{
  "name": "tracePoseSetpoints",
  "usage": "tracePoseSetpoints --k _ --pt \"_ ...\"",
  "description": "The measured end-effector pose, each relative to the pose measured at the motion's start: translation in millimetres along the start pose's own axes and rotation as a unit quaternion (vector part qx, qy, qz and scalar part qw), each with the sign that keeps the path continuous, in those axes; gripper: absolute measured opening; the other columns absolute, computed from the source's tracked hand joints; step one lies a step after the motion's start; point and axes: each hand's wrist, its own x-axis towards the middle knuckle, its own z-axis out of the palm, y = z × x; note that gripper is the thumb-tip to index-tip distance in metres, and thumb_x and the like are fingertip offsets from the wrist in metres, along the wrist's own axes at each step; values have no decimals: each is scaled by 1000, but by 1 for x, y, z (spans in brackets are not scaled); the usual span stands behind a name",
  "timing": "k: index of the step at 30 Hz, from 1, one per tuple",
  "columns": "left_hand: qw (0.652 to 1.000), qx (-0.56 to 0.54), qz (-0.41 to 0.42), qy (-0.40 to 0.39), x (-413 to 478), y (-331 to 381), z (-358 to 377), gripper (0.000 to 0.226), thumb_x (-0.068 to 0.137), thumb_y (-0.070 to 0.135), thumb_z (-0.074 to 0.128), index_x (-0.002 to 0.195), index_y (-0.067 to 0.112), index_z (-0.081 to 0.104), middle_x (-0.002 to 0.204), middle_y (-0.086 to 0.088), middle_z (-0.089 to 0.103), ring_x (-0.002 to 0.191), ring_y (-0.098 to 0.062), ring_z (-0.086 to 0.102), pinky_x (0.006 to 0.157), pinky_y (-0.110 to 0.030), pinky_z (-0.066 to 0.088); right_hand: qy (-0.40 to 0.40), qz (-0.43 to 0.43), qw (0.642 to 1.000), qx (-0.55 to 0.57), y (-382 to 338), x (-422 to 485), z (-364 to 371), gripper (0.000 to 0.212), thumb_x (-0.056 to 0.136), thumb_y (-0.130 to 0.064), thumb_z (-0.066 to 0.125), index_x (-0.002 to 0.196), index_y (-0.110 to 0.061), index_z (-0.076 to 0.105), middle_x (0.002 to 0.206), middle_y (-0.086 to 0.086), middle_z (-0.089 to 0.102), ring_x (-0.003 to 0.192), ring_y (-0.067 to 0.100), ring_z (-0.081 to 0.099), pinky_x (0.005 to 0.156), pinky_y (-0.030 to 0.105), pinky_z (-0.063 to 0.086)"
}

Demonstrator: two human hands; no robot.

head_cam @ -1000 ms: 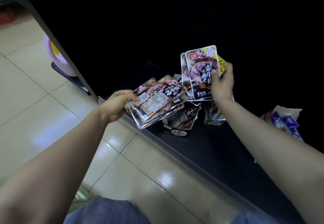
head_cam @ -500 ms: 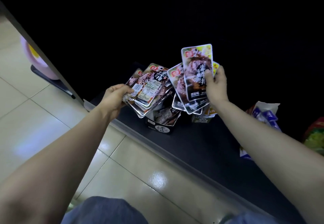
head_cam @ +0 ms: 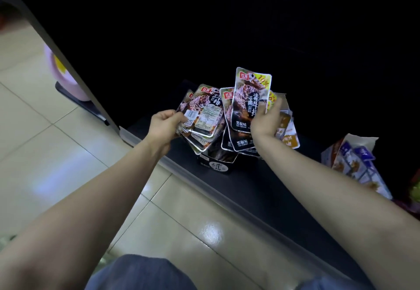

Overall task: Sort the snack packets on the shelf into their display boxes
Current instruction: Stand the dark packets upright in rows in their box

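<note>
Head view, both forearms reaching toward a low shelf [head_cam: 261, 189]. The recess beyond the hands is black, and nothing in it can be read.

The left hand [head_cam: 164, 126] grips a fanned stack [head_cam: 204, 117] of dark snack packets, thumb on top. The packets overlap, so their number cannot be told. The right hand [head_cam: 266, 121] is closed on several upright packets [head_cam: 247, 98] of the same dark design, one raised above the others. Their lower corners meet the left hand's fan.

Below and between the hands a black display box [head_cam: 218, 164] stands on the shelf near its front lip. The held packets cover its opening, and only its front wall shows.

Behind the right hand, largely hidden by it, are orange-brown packets [head_cam: 289, 139] with a white flap [head_cam: 284, 98], possibly part of their box.

Beyond the right forearm an open white box [head_cam: 354, 162] holds blue-and-white packets. A red and green object farther right is cut off by the frame edge.

To the left of the left hand, the grey upright [head_cam: 56, 46] of the shelf unit hides part of a pink rounded object [head_cam: 66, 78] on a dark base [head_cam: 79, 101]. Glossy tiled floor [head_cam: 45, 153] lies under the left forearm. Blue-grey cloth [head_cam: 141, 273] is cut off at the bottom edge.
</note>
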Motion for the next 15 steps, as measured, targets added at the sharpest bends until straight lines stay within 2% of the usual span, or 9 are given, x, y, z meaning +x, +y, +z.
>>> tracePoseSetpoints --k 2,4,6,9,11,13,15 --pt "1000 6 0 -3 -2 -1 8 25 85 -4 60 63 5 51 49 0 58 43 -11 55 46 -22 48 -5 -4 1000 -22 1 -2 8 30 104 -14 37 134 -9 37 99 15 57 87 26 55 70 31 37" --pt "1000 14 -2 -12 -3 -2 16 25 83 -4 61 63 5 49 56 -7 54 47 -15 52 48 -24 50 -12 -21 999 -42 1 -3 18 41 102 -13 40 140 -22 31 106 16 59 88 28 58 68 29 38" --pt "1000 22 -10 -12 -4 -4 20 23 83 -2 62 64 5 50 59 -9 52 50 -16 51 49 -24 51 -33 -15 998 -53 0 0 24 47 99 -9 42 137 -33 28 108 14 56 86 29 57 66 32 40" --pt "1000 6 -27 -10 -3 -4 19 27 85 -2 62 63 7 51 46 5 57 41 -7 54 48 -21 52 -75 13 995 -71 1 8 20 40 95 2 37 110 -34 39 99 10 50 79 25 48 59 31 34" --pt "1000 6 -27 -14 -1 -5 17 27 85 -2 62 62 7 51 45 6 58 41 -5 56 48 -21 53 -93 23 992 -83 -1 10 12 37 93 5 34 94 -29 49 109 15 57 80 27 50 60 33 36" --pt "1000 6 -26 -15 -1 -5 17 27 85 -2 62 62 7 52 47 4 60 42 -6 57 47 -21 52 -114 51 989 -78 -4 8 4 34 99 -1 34 96 -21 62 120 20 60 96 36 56 76 43 48" --pt "999 7 -30 -14 1 -7 18 26 85 -2 62 62 7 52 53 0 61 46 -9 57 48 -21 52 -138 66 987 -55 -6 8 -3 24 102 -15 41 100 -15 65 122 23 60 111 40 55 97 50 45"
